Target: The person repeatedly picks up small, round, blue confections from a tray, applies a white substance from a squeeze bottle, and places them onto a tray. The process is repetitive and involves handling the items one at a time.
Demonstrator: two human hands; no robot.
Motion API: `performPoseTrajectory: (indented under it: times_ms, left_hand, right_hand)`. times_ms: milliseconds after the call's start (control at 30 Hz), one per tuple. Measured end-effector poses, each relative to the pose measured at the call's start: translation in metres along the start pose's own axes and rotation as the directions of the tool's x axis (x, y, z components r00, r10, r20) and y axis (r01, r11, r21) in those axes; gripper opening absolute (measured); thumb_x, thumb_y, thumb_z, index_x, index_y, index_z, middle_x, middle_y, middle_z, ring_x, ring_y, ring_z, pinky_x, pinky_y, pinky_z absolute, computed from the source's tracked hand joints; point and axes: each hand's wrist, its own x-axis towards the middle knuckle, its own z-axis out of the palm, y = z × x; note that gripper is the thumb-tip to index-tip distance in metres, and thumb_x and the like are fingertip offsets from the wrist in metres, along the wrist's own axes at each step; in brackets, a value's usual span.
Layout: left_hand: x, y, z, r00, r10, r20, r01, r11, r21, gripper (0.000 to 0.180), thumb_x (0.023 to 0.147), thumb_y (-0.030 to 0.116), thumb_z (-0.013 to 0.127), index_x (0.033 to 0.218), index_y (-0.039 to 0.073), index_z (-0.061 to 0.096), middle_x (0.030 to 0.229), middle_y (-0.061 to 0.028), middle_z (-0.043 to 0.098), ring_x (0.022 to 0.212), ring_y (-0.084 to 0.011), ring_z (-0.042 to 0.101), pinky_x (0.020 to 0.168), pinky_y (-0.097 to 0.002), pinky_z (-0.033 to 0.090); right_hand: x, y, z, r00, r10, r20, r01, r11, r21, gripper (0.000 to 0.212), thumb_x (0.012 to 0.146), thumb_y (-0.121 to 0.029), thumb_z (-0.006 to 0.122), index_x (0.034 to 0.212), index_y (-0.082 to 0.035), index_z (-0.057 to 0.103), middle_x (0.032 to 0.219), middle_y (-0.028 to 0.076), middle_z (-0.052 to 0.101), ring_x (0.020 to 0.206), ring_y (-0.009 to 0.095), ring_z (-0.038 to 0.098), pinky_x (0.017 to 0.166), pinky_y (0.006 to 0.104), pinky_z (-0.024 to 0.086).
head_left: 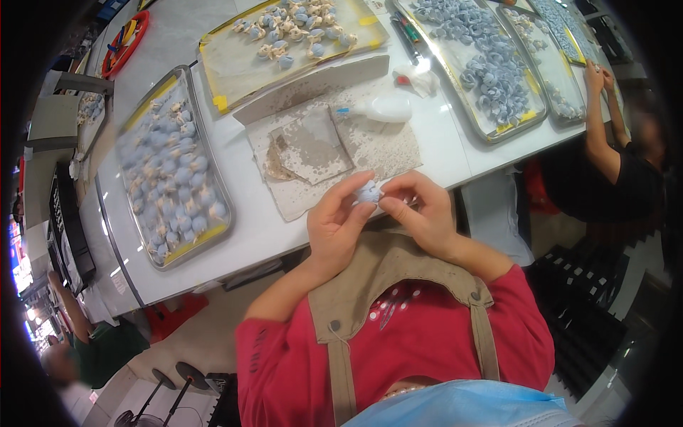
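Both hands, the left hand and right hand, meet at the near edge of the white table, pinching a small pale-blue fabric piece. Behind them lies a worn grey paper sheet. A long metal tray of blue-and-cream pieces sits to the left.

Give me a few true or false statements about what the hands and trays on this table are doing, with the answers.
1. Both the left hand and right hand pinch one small pale blue piece. True.
2. The metal tray on the person's left is bare. False: it is full of blue and cream pieces.
3. A white squeeze bottle lies on its side on the table. True.
4. The person wears gloves. False: both hands are bare.
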Motion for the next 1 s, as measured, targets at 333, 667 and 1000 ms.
performPoseTrajectory:
  times_ms: [333, 667, 1000]
  left_hand:
    - [0.001, -0.003, 0.004, 0.994, 0.104, -0.026, -0.095, 0.966, 0.239, 0.036, 0.085, 0.000, 0.060, 0.120, -0.003, 0.052, 0.112, -0.0068, 0.056, 0.094, -0.0102, 0.054, 0.081, -0.0242, 0.046]
    - [0.007, 0.008, 0.002, 0.996, 0.072, 0.045, -0.082, 0.951, 0.299, 0.030, 0.084, -0.002, 0.059, 0.114, -0.003, 0.056, 0.105, -0.0063, 0.060, 0.081, -0.0074, 0.055, 0.072, -0.0205, 0.046]
    - [0.004, 0.015, 0.008, 0.994, -0.014, 0.112, 0.005, 0.997, 0.083, 0.035, 0.084, 0.000, 0.060, 0.118, -0.002, 0.053, 0.114, -0.0111, 0.059, 0.097, -0.0131, 0.058, 0.082, -0.0246, 0.046]
  right_hand:
    - [0.008, -0.002, -0.005, 0.759, -0.650, 0.040, 0.542, 0.596, -0.592, 0.024, 0.061, -0.010, 0.074, 0.083, -0.012, 0.066, 0.065, -0.004, 0.056, 0.059, 0.014, 0.052, 0.057, 0.0298, 0.029]
    - [0.018, -0.008, -0.021, 0.773, -0.627, 0.097, 0.576, 0.630, -0.521, 0.024, 0.058, -0.007, 0.077, 0.079, -0.011, 0.066, 0.065, 0.000, 0.058, 0.066, 0.019, 0.051, 0.063, 0.0309, 0.035]
    - [0.025, -0.001, -0.025, 0.923, -0.173, 0.344, 0.089, 0.965, 0.247, 0.049, 0.076, -0.012, 0.071, 0.120, -0.004, 0.052, 0.105, 0.009, 0.059, 0.094, 0.017, 0.057, 0.089, 0.0303, 0.043]
